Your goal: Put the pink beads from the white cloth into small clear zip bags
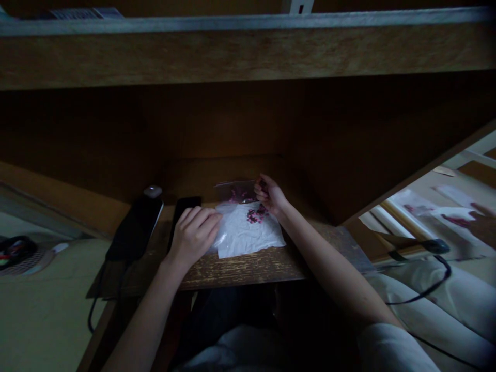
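A crumpled white sheet, paper or cloth, lies near the shelf's front edge with a cluster of small pink pieces on it. Just behind is a clear zip bag with more pink bits in it. My left hand rests at the sheet's left side, fingers curled together against clear plastic; its fingertips' hold is hidden. Above the sheet's back right corner, my right hand is closed in a pinch, with something small and dark at the fingers that is too dim to name.
A dark phone-like slab lies beside my left hand. Farther left are a black pouch or device with a cable and a small rounded case. Wooden walls and an upper board enclose the shelf. At right, another person's hand works over a table.
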The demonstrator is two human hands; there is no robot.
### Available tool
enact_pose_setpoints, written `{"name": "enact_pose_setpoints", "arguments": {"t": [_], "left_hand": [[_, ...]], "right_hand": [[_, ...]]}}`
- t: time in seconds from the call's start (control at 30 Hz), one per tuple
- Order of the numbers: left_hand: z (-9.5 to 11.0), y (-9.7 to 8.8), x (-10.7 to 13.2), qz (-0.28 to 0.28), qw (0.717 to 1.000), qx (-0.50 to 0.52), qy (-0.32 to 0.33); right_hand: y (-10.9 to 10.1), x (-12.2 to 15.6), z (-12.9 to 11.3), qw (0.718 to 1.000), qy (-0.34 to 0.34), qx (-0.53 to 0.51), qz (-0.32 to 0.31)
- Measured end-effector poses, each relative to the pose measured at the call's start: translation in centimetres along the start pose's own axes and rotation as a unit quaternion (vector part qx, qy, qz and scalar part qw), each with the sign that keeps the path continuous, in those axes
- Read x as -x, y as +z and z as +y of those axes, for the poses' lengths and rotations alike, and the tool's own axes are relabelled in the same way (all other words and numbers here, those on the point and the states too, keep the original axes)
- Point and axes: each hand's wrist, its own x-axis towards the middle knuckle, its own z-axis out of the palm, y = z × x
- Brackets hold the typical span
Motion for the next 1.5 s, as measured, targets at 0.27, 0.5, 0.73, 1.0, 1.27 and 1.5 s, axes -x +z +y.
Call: {"name": "enact_pose_setpoints", "arguments": {"t": [0.27, 0.5, 0.73, 1.0, 1.27, 1.5], "left_hand": [[2.0, 1.3, 2.8, -0.115, 0.992, -0.009, -0.059], [2.6, 0.9, 2.7, -0.183, 0.973, -0.002, -0.139], [2.8, 1.1, 2.3, -0.232, 0.958, -0.029, -0.166], [3.0, 1.5, 2.6, -0.262, 0.943, -0.118, -0.167], [2.8, 1.1, 3.0, -0.270, 0.944, -0.107, -0.154], [2.6, 0.4, 2.6, -0.258, 0.951, -0.086, -0.145]], "right_hand": [[-0.6, -0.2, -0.2, 0.998, -0.051, -0.013, 0.028], [-1.7, -0.8, -0.2, 0.991, -0.108, 0.034, 0.074], [-1.9, -1.1, 0.6, 0.988, -0.134, 0.057, 0.047], [-1.6, -1.0, 1.1, 0.984, -0.134, 0.112, 0.046], [-1.5, -1.1, 1.2, 0.979, -0.136, 0.140, 0.053], [-1.3, -1.1, 1.4, 0.972, -0.127, 0.193, 0.042]]}}
